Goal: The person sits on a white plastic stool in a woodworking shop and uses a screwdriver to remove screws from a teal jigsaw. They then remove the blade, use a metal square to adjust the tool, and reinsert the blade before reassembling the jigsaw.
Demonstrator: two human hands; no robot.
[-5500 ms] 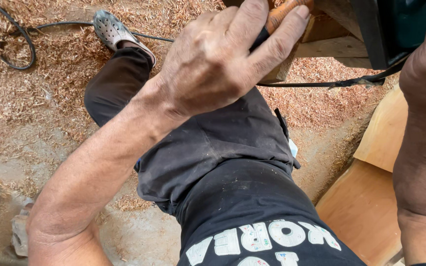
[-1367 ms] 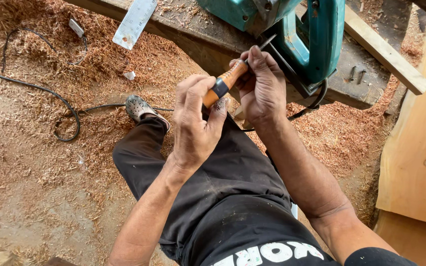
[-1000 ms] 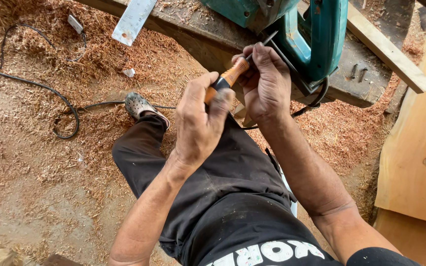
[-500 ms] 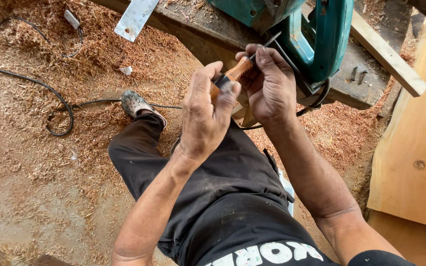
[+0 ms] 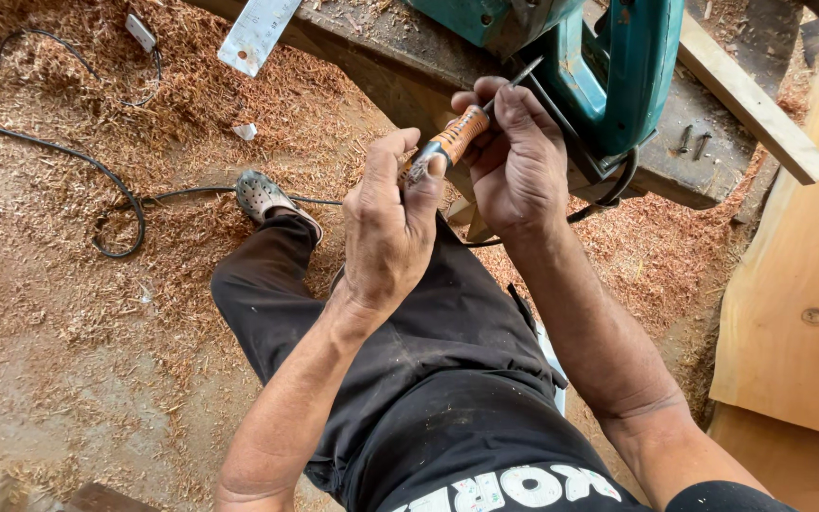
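While you sit over the sawdust-covered floor [image 5: 59, 322], both your hands are closed on one screwdriver [image 5: 455, 137] with an orange and black handle. Your left hand [image 5: 392, 228] pinches the butt end of that handle between thumb and fingers, and your right hand [image 5: 516, 161] wraps the front part of the handle, fingers curled tight around it, so the two hands sit just beside each other along the tool. The thin metal shaft runs up and away from your right hand and its tip meets the teal power saw [image 5: 599, 66], close to the saw's looped handle; whether the tip sits in a screw cannot be told. The saw rests on a dark wooden worktop [image 5: 381, 57] just beyond your hands. A black cord [image 5: 609, 194] loops out from under the saw right beside your right hand. On the worktop, to the right of your right hand, lie a few loose screws [image 5: 692, 142] and a pale wooden strip [image 5: 751, 100]. Well to the left of your left hand a metal ruler [image 5: 258, 33] pokes over the worktop's edge. Below your hands are your black trousers [image 5: 428, 379], and your grey shoe [image 5: 263, 197] rests on the sawdust left of your left hand, near a black cable [image 5: 97, 171]. A broad pale board [image 5: 798, 275] leans to the right of your right arm.
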